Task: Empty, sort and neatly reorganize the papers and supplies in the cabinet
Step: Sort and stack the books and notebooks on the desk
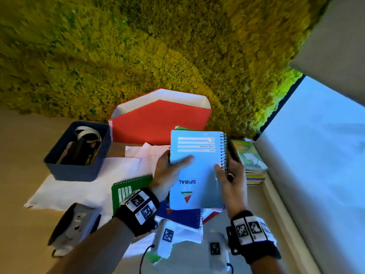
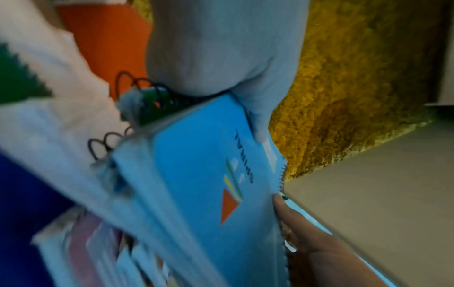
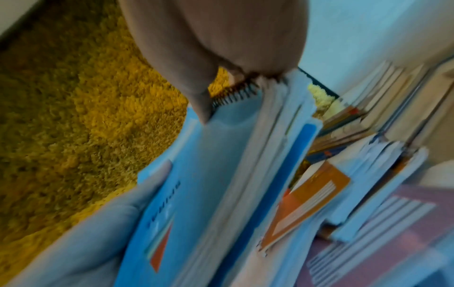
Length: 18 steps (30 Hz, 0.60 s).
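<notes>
A light blue spiral notebook [image 1: 197,171] marked SPIRAL is held upright above the floor, on top of a stack of several notebooks. My left hand [image 1: 169,171] grips its left edge with the thumb across the cover. My right hand [image 1: 229,175] grips the right edge at the black wire binding [image 1: 224,153]. The left wrist view shows the blue cover [image 2: 209,174] and more spiral notebooks beneath it. The right wrist view shows the stack's edges [image 3: 245,174] side on, blurred.
A dark blue bin [image 1: 79,153] with supplies stands left. A red folder [image 1: 160,121] leans on the mossy green wall [image 1: 158,46]. White papers [image 1: 83,182], a green notebook [image 1: 132,188], a navy notebook [image 1: 181,216] and a hole punch [image 1: 75,226] lie on the floor. Booklets [image 1: 250,161] are stacked by the right wall.
</notes>
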Each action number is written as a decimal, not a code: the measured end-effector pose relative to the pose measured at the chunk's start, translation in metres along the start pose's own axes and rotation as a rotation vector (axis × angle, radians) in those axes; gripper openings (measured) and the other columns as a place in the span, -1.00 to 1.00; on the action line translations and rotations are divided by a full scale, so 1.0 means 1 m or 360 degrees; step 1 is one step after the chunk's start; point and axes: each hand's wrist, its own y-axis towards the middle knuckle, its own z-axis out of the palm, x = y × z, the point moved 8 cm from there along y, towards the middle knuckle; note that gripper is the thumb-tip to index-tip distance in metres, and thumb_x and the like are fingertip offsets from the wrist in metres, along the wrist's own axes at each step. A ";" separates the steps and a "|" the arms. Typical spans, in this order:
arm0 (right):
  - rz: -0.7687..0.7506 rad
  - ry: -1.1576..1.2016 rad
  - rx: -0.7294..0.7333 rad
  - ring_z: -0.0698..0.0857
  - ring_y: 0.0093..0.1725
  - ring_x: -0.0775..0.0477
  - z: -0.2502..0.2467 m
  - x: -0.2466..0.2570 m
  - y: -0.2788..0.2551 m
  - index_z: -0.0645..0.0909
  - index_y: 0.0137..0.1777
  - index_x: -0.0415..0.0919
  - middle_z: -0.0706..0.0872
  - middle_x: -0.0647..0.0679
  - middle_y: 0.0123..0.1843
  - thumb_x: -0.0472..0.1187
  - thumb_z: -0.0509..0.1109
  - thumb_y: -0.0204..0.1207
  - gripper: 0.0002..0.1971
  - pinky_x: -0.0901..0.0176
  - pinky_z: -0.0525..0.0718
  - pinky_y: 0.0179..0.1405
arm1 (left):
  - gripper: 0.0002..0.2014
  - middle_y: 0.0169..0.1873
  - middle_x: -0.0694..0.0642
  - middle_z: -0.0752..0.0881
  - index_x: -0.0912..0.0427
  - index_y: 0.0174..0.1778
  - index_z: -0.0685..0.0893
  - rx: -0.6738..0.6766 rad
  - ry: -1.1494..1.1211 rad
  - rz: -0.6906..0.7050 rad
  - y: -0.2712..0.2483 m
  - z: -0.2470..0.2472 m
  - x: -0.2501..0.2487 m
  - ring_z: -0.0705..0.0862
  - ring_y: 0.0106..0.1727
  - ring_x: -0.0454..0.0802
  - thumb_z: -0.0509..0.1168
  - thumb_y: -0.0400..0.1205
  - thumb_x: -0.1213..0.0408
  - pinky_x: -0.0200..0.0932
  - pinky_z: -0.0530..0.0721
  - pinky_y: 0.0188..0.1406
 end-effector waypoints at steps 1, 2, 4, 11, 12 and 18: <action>0.0028 -0.0105 -0.0013 0.71 0.06 0.08 -0.012 -0.005 0.000 0.49 0.24 0.01 0.71 0.13 0.08 -0.05 0.55 0.46 -0.59 0.00 0.68 0.11 | -0.68 0.14 0.31 0.78 0.38 0.24 0.71 -0.0038 -0.0045 -0.0060 -0.002 0.006 0.013 0.75 0.16 0.35 0.45 0.56 0.43 0.25 0.73 0.18; 0.0067 -0.0193 0.0008 0.71 0.02 0.08 -0.024 -0.011 -0.003 0.51 0.22 0.04 0.71 0.15 0.03 -0.08 0.56 0.45 -0.61 0.05 0.67 0.08 | -0.69 0.12 0.30 0.79 0.35 0.21 0.73 -0.0083 -0.0075 -0.0115 -0.003 0.012 0.026 0.76 0.15 0.34 0.47 0.55 0.41 0.29 0.72 0.18; 0.0229 -0.0272 0.0077 0.73 -0.09 -0.03 -0.043 -0.035 -0.013 0.53 0.13 0.10 0.76 0.08 -0.11 -0.06 0.57 0.42 -0.65 -0.02 0.69 0.00 | -0.70 0.10 0.32 0.80 0.33 0.18 0.74 -0.0205 -0.0133 -0.0202 -0.007 0.021 0.048 0.78 0.10 0.31 0.49 0.54 0.39 0.29 0.73 0.14; 0.0700 0.0113 -0.0118 0.81 -0.06 -0.17 -0.122 -0.085 -0.047 0.57 0.23 -0.08 0.84 -0.08 -0.06 0.09 0.69 0.16 -0.35 -0.29 0.75 0.03 | -0.74 -0.02 0.17 0.85 0.22 0.09 0.77 -0.0251 -0.0099 -0.0291 -0.025 0.084 0.093 0.84 -0.07 0.08 0.54 0.50 0.35 0.00 0.81 -0.11; 0.0777 0.0299 -0.0154 0.80 -0.09 -0.17 -0.132 -0.093 -0.052 0.61 0.22 -0.19 0.83 -0.10 -0.05 -0.03 0.68 0.21 -0.41 -0.21 0.76 0.00 | -0.75 -0.04 0.14 0.85 0.21 0.10 0.76 -0.0252 -0.0132 -0.0279 -0.029 0.097 0.094 0.84 -0.09 0.04 0.53 0.51 0.36 -0.07 0.81 -0.19; 0.0858 0.0922 -0.0153 0.79 0.07 -0.14 -0.157 -0.096 -0.063 0.60 0.33 -0.21 0.77 -0.16 0.19 -0.25 0.46 0.36 -0.52 -0.13 0.76 0.04 | -0.52 0.09 0.16 0.82 0.21 0.21 0.74 -0.0246 -0.0239 -0.0414 -0.044 0.165 0.135 0.78 0.16 0.19 0.63 0.38 0.23 0.19 0.72 0.19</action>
